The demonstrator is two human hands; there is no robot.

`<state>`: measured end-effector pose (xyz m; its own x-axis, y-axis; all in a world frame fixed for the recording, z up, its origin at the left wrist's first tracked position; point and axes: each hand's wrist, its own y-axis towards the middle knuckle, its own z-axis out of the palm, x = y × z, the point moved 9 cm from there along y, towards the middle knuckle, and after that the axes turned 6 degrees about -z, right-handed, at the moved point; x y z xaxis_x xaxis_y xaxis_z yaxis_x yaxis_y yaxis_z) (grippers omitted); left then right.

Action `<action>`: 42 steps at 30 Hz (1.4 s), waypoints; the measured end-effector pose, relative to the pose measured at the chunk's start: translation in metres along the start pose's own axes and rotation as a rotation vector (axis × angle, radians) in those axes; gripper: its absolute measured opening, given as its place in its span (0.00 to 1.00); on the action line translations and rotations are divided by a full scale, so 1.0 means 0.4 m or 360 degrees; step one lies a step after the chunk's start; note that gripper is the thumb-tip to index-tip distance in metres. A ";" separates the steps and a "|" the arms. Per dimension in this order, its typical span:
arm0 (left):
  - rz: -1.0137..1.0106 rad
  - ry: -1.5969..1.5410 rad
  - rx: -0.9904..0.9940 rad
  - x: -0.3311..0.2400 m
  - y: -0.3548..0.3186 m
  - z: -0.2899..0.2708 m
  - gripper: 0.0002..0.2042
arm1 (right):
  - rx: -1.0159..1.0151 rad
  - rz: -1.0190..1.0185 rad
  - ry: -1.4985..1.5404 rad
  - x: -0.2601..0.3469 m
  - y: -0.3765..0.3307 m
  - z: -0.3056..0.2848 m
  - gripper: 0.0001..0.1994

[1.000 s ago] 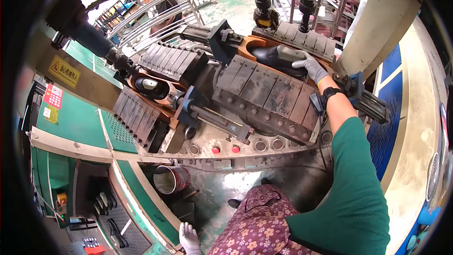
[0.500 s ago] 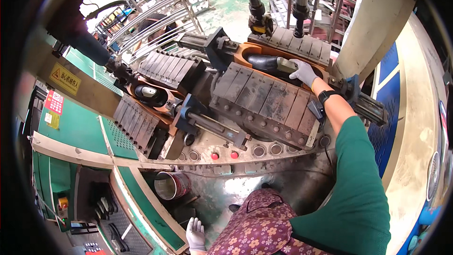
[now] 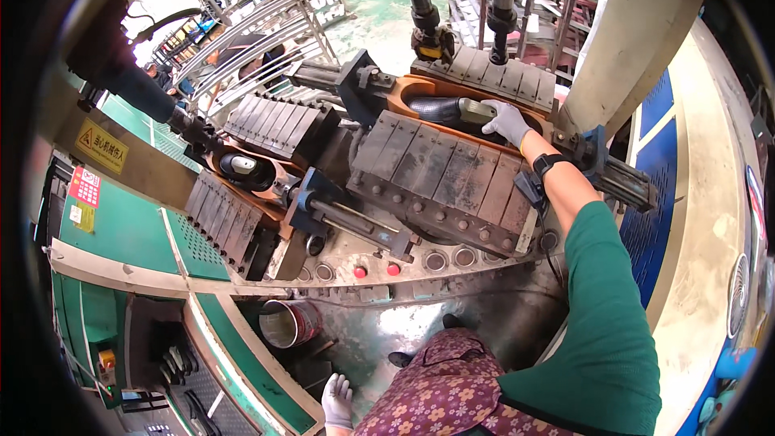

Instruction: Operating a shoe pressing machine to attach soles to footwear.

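Observation:
My right hand (image 3: 507,123), in a pale glove, reaches forward into the orange-lined cavity (image 3: 397,95) of a press. Its fingers are closed about the heel end of a greyish shoe last (image 3: 476,111). A black textured shoe upper (image 3: 433,106) covers the last's front part, lying lengthwise in the cavity. My left hand (image 3: 337,402), also gloved, hangs low beside the apron with its fingers loosely apart and nothing in them. A second black shoe (image 3: 257,172) with a pale last top sits in the left orange cavity (image 3: 282,198).
Segmented metal blocks (image 3: 436,173) flank the cavities. Press rods (image 3: 500,28) hang above the far side. Red buttons (image 3: 393,269) line the front ledge. A bucket (image 3: 292,323) stands on the floor below, and a beige pillar (image 3: 634,40) rises at right.
The view has shifted slightly, so the presses appear a little farther left. My right hand stays at the last's heel end, and my left hand still hangs low.

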<state>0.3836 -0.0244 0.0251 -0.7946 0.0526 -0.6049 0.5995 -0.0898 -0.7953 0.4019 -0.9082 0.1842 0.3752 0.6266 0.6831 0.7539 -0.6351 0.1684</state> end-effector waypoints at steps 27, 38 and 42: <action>0.1183 0.0827 -0.0915 -0.347 -0.061 -0.263 0.18 | -0.1123 -0.0233 0.0603 0.214 -0.432 -0.192 0.12; 0.1128 0.2076 -0.1906 -0.198 -0.016 -0.773 0.36 | 0.0456 0.0724 0.0660 0.329 -1.317 0.581 0.17; 0.0900 0.2070 -0.1728 -0.226 -0.014 -0.726 0.40 | 0.0491 0.1059 0.0880 0.256 -1.540 0.632 0.09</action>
<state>0.4799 0.2601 0.0725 -0.2322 0.9727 0.0017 0.9605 0.2290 0.1578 0.1123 -0.3387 -0.0295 0.5320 -0.1807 0.8272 0.6151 -0.5889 -0.5242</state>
